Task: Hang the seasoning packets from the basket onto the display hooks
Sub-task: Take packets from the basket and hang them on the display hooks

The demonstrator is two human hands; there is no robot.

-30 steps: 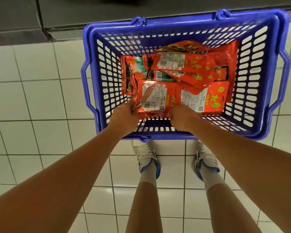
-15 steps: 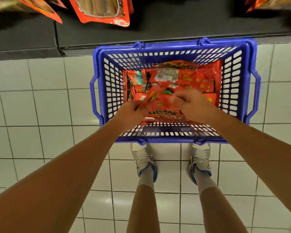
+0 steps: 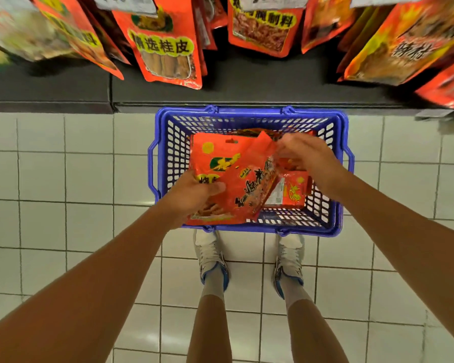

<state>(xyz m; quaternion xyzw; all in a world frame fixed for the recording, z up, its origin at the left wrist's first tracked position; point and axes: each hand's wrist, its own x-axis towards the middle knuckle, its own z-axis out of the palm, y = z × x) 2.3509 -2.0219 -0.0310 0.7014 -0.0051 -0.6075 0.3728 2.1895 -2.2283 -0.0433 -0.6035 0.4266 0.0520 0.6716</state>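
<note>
Pale square-tiled floor (image 3: 63, 179) with dark grout, below a dark shelf base (image 3: 247, 85).

Glossy foil packets (image 3: 222, 163), blue perforated plastic basket (image 3: 336, 142), shiny glazed floor tiles (image 3: 63, 179)

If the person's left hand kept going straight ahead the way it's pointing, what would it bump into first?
Probably the large red packet that the left hand already grips; beyond that, the blue basket far wall. Depth is hard to judge.

Bare arms and legs, no sleeves in view; white sneakers (image 3: 211, 255) with blue heels, pale grey socks (image 3: 213, 286).
</note>
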